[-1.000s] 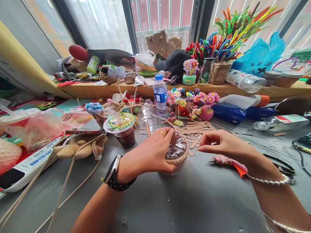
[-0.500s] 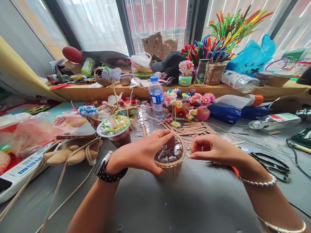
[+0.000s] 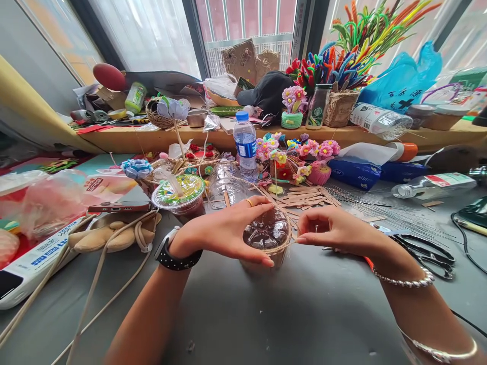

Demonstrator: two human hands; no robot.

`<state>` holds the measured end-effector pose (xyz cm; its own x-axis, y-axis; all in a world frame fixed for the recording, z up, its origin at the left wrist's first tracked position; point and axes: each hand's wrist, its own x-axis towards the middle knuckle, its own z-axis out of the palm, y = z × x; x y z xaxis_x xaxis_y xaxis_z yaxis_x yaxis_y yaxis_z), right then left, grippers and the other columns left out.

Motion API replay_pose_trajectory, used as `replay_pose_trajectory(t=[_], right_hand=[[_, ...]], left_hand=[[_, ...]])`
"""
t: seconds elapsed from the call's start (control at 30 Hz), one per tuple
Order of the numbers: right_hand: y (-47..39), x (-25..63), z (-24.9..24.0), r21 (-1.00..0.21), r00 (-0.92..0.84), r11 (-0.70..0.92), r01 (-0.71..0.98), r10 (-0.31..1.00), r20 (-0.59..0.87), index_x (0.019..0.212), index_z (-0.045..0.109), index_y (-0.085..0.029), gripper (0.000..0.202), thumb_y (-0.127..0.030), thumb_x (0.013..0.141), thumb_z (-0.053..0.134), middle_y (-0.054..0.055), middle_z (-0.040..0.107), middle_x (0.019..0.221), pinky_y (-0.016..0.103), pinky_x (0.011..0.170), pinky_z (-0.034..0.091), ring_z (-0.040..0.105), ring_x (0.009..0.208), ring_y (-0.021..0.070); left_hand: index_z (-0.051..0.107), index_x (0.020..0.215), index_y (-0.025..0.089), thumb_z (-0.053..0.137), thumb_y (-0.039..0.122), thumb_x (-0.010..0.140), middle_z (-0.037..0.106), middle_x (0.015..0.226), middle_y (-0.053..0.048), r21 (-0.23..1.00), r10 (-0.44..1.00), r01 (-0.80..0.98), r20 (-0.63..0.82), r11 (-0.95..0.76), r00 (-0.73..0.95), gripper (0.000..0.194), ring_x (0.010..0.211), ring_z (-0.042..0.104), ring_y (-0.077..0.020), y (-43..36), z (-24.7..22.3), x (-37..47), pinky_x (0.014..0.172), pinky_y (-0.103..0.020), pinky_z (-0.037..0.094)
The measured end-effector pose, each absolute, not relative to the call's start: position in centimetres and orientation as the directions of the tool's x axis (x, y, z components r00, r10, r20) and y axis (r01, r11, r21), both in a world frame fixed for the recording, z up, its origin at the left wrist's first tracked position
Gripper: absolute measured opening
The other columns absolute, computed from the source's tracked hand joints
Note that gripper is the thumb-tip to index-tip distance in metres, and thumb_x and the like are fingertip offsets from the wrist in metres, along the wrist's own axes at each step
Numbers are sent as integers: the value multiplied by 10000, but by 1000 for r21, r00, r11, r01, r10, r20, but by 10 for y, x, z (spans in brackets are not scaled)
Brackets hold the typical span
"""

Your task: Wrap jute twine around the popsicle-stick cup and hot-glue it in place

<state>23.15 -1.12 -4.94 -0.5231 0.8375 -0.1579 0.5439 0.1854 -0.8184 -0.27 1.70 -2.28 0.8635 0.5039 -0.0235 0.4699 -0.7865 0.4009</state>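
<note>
In the head view, the round container (image 3: pixel 266 230) is seen on the worktop (image 3: pixel 304 314), held near its rim by the left hand (image 3: pixel 230 230), fingers spread; twine (image 3: pixel 290 243) is pinched by the right hand's narrowed fingers (image 3: pixel 304 237).

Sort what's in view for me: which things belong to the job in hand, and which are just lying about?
In the job:
- round container, spanned by the left hand
- twine around its rim, a strand pinched by the right hand
- flat wooden strips, possibly

Apparently lying about:
- lidded drink cup
- blue-capped bottle
- phone
- black cap
</note>
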Motion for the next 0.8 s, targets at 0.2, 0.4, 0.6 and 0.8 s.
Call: replay_pose_trajectory(t=[0.2,0.4,0.6,0.8], right_hand=[[-11,232,-49,-817,-522,195,542,840,-146,704,517,-162,282,-442,712,546,-12,531,637,199,498,343,447,578,91],[-10,232,-52,-826,-521,201,526,844,-127,699,517,-163,287,-448,708,549,-18,524,632,196,493,336,436,574,86],[-9,231,-53,-827,-521,221,517,848,-99,695,525,-159,261,-417,705,560,-16,534,634,198,504,346,448,580,90],[-9,230,-53,-808,-518,249,533,852,-79,693,537,-165,253,-415,702,569,-15,548,635,198,510,356,463,579,91]], left_hand=[[377,1221,118,528,473,737,367,1273,-115,378,532,491,5,-785,846,619,1159,382,-215,14,-21,0,986,-293,305],[377,1218,120,528,448,741,368,1268,-111,364,529,490,6,-792,849,599,1156,376,-211,13,-21,1,980,-286,307],[354,1237,119,534,444,737,363,1271,-110,370,524,487,1,-791,852,623,1162,367,-209,14,-21,1,988,-291,302],[356,1234,115,550,417,725,368,1264,-118,367,521,480,15,-797,853,623,1165,371,-217,14,-22,1,991,-297,299]])
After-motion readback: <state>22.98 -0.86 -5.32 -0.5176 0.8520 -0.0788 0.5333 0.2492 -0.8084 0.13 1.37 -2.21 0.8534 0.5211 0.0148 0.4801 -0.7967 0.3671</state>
